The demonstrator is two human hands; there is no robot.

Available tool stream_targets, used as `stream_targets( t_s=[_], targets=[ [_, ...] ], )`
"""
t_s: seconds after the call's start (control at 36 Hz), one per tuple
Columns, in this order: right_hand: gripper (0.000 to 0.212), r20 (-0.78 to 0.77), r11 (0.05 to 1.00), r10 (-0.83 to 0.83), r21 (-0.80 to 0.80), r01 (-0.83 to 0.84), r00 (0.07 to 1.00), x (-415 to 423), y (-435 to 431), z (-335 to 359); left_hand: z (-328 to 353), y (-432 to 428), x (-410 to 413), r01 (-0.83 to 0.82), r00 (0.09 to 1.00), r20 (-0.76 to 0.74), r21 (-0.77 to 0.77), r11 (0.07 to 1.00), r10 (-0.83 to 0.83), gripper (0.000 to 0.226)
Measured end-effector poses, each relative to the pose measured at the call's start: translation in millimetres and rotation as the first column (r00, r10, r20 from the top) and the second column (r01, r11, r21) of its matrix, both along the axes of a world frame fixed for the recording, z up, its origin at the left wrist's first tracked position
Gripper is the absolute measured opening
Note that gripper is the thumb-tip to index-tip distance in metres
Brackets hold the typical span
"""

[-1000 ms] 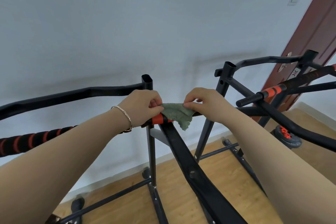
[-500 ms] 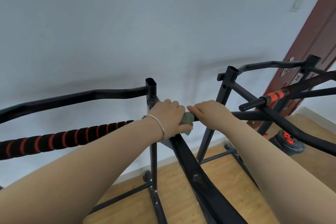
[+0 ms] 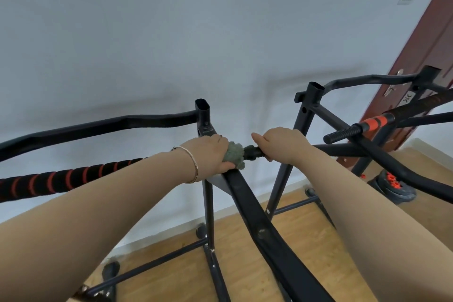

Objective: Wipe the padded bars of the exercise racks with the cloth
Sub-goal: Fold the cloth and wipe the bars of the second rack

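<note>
My left hand [image 3: 210,154] grips a bunched green cloth [image 3: 234,155] wrapped round the padded bar [image 3: 61,180] of the left rack, at the bar's near end beside the black upright post [image 3: 203,115]. The bar has black foam with red spiral stripes and runs off to the left. Its black end tip [image 3: 253,152] sticks out of the cloth. My right hand [image 3: 282,144] curls round that tip, just right of the cloth. A second padded bar [image 3: 362,126] with an orange band and a ribbed black tip belongs to the right rack.
Two black steel racks stand side by side against a white wall, their floor feet [image 3: 157,260] on a wooden floor. A sloped black beam [image 3: 259,223] runs toward me between my arms. A dumbbell plate [image 3: 392,186] lies at right, before a dark red door [image 3: 431,39].
The cloth was spread between both hands' fingers a second ago. My left hand has since closed round it on the bar, bunching it, and my right hand has taken hold of the bar's tip.
</note>
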State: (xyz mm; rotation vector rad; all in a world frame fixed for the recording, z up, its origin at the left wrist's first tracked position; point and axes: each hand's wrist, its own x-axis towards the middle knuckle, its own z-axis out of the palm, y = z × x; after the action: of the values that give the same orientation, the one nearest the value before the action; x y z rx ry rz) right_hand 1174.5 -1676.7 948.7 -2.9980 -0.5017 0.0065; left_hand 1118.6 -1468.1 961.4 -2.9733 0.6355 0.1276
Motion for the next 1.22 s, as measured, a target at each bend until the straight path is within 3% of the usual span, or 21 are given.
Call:
stream_targets(
  t_s=[0.08, 0.25, 0.42, 0.61, 0.72, 0.78, 0.89, 1.0, 1.14, 1.22],
  targets=[
    [0.045, -0.046, 0.997, 0.039, -0.067, -0.042, 0.998, 6.0, -0.1, -0.2, 0.0, 11.9, -3.8, -0.019, 0.999, -0.030, 0.001, 1.000, 0.019, 0.051],
    [0.030, -0.021, 0.993, 0.073, -0.096, -0.074, 0.997, 5.0, 7.4, 0.8, 3.4, 29.0, -6.6, -0.034, 0.995, -0.089, 0.063, 0.997, 0.040, 0.035],
    [0.040, -0.046, 0.993, 0.053, -0.107, -0.058, 0.998, 8.2, 12.6, 1.0, 6.1, 45.0, -3.4, -0.061, 0.982, -0.181, -0.033, 0.998, 0.054, 0.024],
    [0.011, 0.032, 0.974, 0.077, -0.214, -0.069, 0.996, 5.0, 19.1, -0.2, 5.0, 43.8, 1.2, -0.108, 0.976, -0.200, -0.104, 0.989, 0.086, 0.052],
    [0.019, 0.172, 0.958, 0.092, -0.283, -0.040, 0.981, 0.3, 17.2, -7.2, 8.3, 40.1, 1.9, -0.170, 0.967, -0.222, -0.186, 0.968, 0.127, 0.069],
    [0.019, 0.217, 0.954, 0.090, -0.298, -0.022, 0.972, -3.2, 16.2, -9.6, 9.2, 43.8, 0.9, -0.161, 0.967, -0.228, -0.186, 0.969, 0.117, 0.067],
    [0.016, 0.168, 0.974, 0.028, -0.227, 0.011, 0.985, -4.6, 17.0, -7.6, 12.8, 57.6, -6.6, -0.077, 0.982, -0.181, -0.155, 0.985, 0.048, 0.054],
    [0.041, 0.018, 0.997, -0.031, -0.074, 0.032, 0.999, -3.2, 22.1, 10.1, 14.7, 71.0, -15.2, 0.004, 0.997, -0.073, -0.110, 0.994, -0.013, 0.042],
    [0.035, 0.040, 0.981, 0.186, -0.059, -0.183, 0.982, -11.1, 43.3, 37.9, 26.2, 93.1, -25.7, 0.080, 0.997, 0.004, -0.182, 0.980, -0.080, 0.043],
    [0.036, -0.096, 0.938, 0.346, 0.026, -0.345, 0.933, -25.5, 64.5, 51.8, 34.6, 104.9, -29.8, 0.114, 0.992, 0.069, -0.098, 0.989, -0.108, 0.049]
  ],
)
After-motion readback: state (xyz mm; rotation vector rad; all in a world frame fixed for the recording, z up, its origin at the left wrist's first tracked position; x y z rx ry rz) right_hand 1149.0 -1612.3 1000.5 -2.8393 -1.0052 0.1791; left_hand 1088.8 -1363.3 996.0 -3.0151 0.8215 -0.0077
